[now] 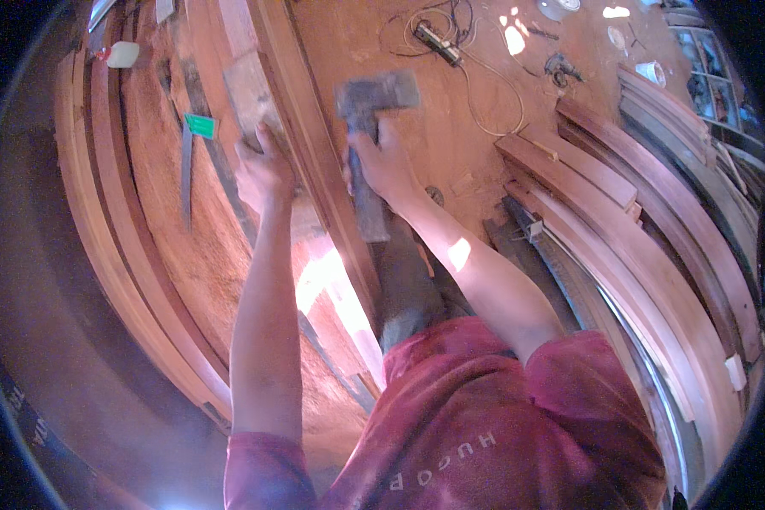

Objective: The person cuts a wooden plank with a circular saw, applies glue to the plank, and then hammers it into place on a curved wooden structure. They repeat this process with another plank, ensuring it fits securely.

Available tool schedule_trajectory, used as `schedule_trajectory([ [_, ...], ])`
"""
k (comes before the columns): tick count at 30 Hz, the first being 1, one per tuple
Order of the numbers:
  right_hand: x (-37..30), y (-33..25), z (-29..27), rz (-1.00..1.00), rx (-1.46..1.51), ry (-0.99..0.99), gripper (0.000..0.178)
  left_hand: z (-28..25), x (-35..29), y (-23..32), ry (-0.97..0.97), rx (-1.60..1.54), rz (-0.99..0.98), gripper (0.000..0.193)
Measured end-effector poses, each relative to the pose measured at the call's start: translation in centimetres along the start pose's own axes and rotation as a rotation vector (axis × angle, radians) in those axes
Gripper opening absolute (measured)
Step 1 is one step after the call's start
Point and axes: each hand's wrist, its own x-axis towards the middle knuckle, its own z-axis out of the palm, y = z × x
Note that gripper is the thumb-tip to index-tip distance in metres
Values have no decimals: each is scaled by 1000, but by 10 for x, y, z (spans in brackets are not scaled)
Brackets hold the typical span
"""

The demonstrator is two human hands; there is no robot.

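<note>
A hammer with a broad dark head is in my right hand, the fingers wrapped round its handle. The head is slightly blurred and points away from me, to the right of a long reddish wooden beam. On the beam's left side, my left hand is closed round a short, pale wooden block. The block lies against the beam. My palm hides part of it.
Long planks lie at the left, near a green-ended flat tool and a white bottle. Stacked boards fill the right. A power strip with loose cable and a dark power tool rest on the dusty floor.
</note>
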Motion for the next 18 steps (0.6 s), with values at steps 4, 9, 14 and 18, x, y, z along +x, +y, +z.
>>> schedule_trajectory([
  [4, 47, -43, 56, -50, 275, 173, 24, -1, 4, -3, -30, 4, -24, 70],
  [9, 75, -30, 82, 53, 285, 73, 27, -1, 4, 2, -38, 62, -52, 69],
  [14, 83, 0, 77, -37, -197, -96, 32, 1, 6, 0, -14, 44, 1, 67],
  [18, 72, -48, 71, -629, -818, 0, 44, -2, 7, -2, -52, 46, -45, 65],
])
